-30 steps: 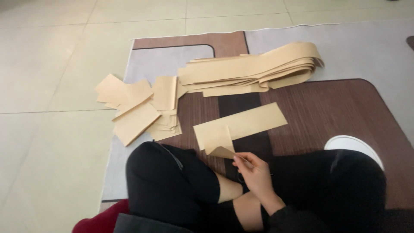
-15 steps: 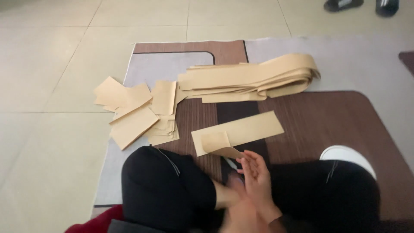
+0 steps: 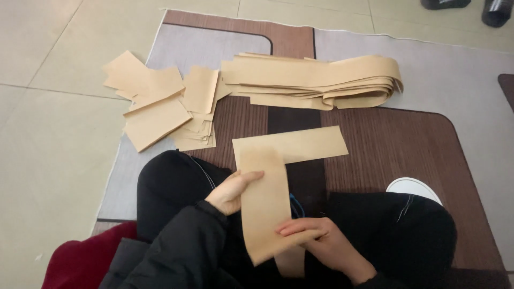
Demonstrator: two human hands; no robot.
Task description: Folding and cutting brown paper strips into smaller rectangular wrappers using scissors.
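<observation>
Left hand (image 3: 231, 191) now joined right hand (image 3: 316, 238); both grips pinching one folded paper strip (image 3: 265, 200).

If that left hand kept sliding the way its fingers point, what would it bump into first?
The left hand points right, across the tan paper strip it already holds. Beyond the strip's far edge, probably the black-trousered right leg, though depth is hard to judge.

Matt tan paper strip (image 3: 266, 206), smooth, over a ribbed wood-look brown mat (image 3: 407, 147) and glossy floor tiles (image 3: 48, 134).
</observation>
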